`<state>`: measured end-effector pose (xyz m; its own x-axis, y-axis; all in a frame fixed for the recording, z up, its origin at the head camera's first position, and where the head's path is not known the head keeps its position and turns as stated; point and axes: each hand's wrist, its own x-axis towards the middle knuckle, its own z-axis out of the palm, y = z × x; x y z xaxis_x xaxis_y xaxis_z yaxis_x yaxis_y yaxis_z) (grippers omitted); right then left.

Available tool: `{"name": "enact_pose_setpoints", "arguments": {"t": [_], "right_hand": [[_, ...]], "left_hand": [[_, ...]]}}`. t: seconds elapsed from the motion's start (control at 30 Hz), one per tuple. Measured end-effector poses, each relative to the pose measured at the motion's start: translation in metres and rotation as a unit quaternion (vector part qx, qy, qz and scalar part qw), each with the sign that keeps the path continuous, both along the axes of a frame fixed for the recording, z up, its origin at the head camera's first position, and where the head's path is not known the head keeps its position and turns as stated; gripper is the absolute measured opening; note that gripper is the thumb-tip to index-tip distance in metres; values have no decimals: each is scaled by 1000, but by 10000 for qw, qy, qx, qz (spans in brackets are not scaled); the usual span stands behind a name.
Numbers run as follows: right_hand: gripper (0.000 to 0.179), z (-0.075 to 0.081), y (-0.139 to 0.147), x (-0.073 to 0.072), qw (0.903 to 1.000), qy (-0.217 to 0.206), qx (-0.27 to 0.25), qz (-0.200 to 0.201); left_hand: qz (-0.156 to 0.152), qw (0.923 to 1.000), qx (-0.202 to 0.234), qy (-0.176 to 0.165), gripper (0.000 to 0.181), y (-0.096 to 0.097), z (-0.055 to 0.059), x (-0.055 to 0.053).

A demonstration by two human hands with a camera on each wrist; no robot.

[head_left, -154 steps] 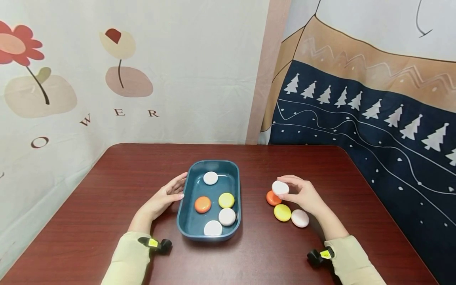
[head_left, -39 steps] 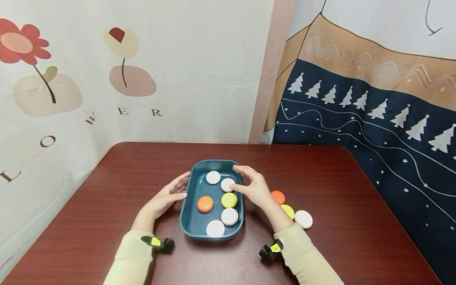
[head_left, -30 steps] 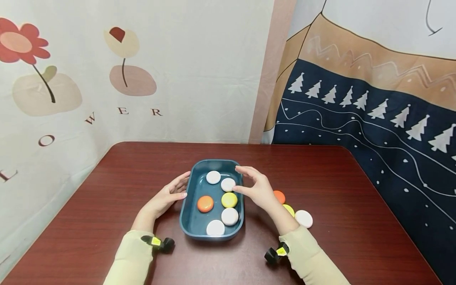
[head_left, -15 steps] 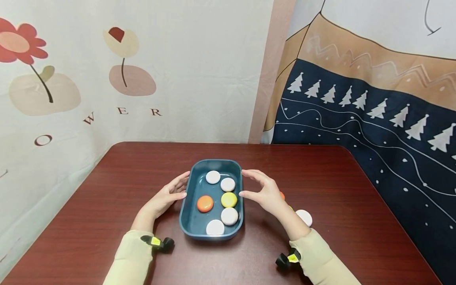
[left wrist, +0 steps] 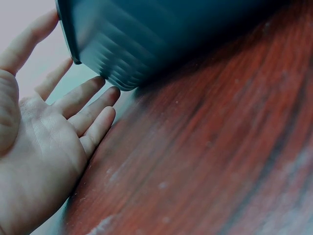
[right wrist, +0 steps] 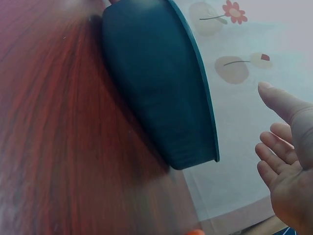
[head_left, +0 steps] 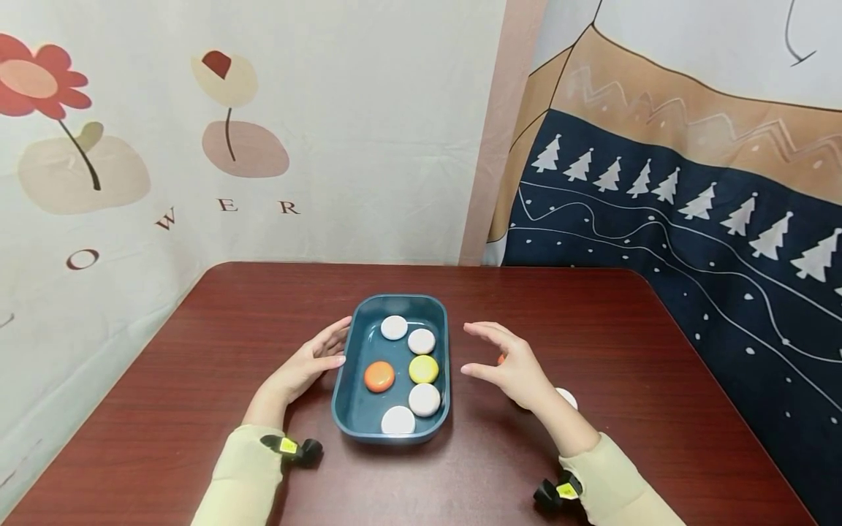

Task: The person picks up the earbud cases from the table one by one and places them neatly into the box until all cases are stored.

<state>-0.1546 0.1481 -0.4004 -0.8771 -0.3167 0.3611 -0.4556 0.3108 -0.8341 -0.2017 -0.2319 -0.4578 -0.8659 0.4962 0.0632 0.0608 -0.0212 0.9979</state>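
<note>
A dark blue rectangular box (head_left: 348, 431) sits on the table with several smooth round discs lying in it. Among them are an orange disc (head_left: 378, 377), a yellow disc (head_left: 423, 369) and several white ones, including a white disc (head_left: 421, 341) near the right wall. My left hand (head_left: 300, 371) rests its thumb and extended fingertips against the box's left side; the left wrist view shows the fingers (left wrist: 80, 97) fairly straight. To the right of the box, apart from it, my right hand (head_left: 516, 369) is spread with a wide gap between thumb and fingers, holding nothing.
Behind my right hand, an orange disc (head_left: 501, 359) and a white disc (head_left: 567, 397) on the table are mostly hidden. The reddish-brown table (head_left: 276, 285) ends at a printed cloth backdrop (head_left: 375, 146).
My right hand carried a white disc from the right-hand group into the box, let it go near the right wall, and drew back rightward. My left hand has stayed on the box's side.
</note>
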Motion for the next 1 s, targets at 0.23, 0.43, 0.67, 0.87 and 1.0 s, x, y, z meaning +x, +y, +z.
{"name": "enact_pose_setpoints", "arguments": {"t": [0.23,0.43,0.67,0.87,1.0], "right_hand": [[61,-2,14,5,9994,98,284,-145],[61,-3,24,8,9986,77,438,-277],[62,-6,35,11,9981,-63,493,-366],[62,-7,42,13,9993,-300,76,-195],[62,-8,47,13,9996,-248,8,-164]], "left_hand": [[32,10000,-27,-9,71,1,1,1],[27,10000,-17,11,72,2,2,2],[29,10000,-15,17,71,2,3,2],[32,10000,-8,19,71,2,3,2],[35,10000,-1,11,71,3,3,2]]}}
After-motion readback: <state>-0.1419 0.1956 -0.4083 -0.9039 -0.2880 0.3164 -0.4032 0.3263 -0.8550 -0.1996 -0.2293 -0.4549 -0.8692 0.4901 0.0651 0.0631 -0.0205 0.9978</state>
